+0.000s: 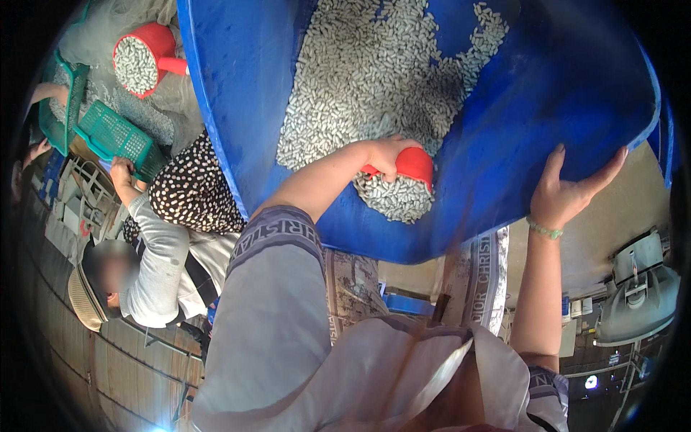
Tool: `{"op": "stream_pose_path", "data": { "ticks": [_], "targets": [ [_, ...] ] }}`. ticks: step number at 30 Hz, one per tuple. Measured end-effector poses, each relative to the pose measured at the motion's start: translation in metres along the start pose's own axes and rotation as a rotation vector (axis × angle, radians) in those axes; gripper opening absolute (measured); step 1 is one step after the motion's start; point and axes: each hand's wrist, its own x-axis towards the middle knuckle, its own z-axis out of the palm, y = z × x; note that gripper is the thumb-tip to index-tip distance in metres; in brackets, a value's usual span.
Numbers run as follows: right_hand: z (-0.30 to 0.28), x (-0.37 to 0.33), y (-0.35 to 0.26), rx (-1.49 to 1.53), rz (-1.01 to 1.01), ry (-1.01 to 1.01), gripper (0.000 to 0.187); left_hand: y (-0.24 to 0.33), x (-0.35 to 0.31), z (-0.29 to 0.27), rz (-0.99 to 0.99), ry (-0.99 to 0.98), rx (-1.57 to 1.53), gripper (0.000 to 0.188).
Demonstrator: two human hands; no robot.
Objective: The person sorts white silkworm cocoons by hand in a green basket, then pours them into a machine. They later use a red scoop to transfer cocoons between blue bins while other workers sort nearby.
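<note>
My left hand [391, 155] is closed around a red scoop [415, 167] inside a large blue tub [497, 137]. Small pale grey, capsule-shaped pieces [353, 79] lie in a broad pile across the tub. More of these pieces fill the mouth of the scoop and heap at its front, close to the tub's near wall. The scoop's handle is mostly hidden by my fingers. At the near right rim, my right hand [565, 194] rests against the tub with thumb and fingers stretched apart. A green bead bracelet [545, 229] circles that wrist.
To the left, another red scoop [138, 61] full of pale pieces rests on translucent sheeting. A co-worker [155, 252] there holds a green perforated basket [122, 137]; further hands are at a second green basket [63, 101]. A large grey lamp-like fixture [640, 295] is at the right.
</note>
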Motion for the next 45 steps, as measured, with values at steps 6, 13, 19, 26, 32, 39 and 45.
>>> {"op": "stream_pose_path", "data": {
  "ticks": [6,13,19,26,32,39,45],
  "targets": [
    [0.001,0.002,0.002,-0.017,-0.027,0.008,0.078,-0.020,-0.041,0.035,-0.027,-0.072,-0.841,0.096],
    [-0.008,0.000,0.000,-0.169,0.030,-0.048,0.080,0.013,-0.081,0.042,0.293,0.104,-1.278,0.093],
    [0.004,-0.002,0.000,-0.273,-0.016,0.024,0.080,0.045,-0.135,0.039,0.609,0.312,-1.390,0.095],
    [0.009,-0.001,-0.005,-0.579,-0.125,0.315,0.065,0.084,-0.139,0.086,1.020,0.518,-1.645,0.094],
    [0.118,0.072,-0.124,0.669,0.048,-0.232,0.051,0.094,-0.184,0.097,1.103,0.665,-1.780,0.084],
    [0.195,0.069,-0.227,0.166,0.336,-0.090,0.079,0.075,-0.240,0.078,1.212,0.880,-1.897,0.080],
    [0.156,0.055,-0.251,-0.201,0.272,-0.113,0.056,0.049,-0.291,0.010,1.282,1.268,-1.897,0.063]
  ]
}}
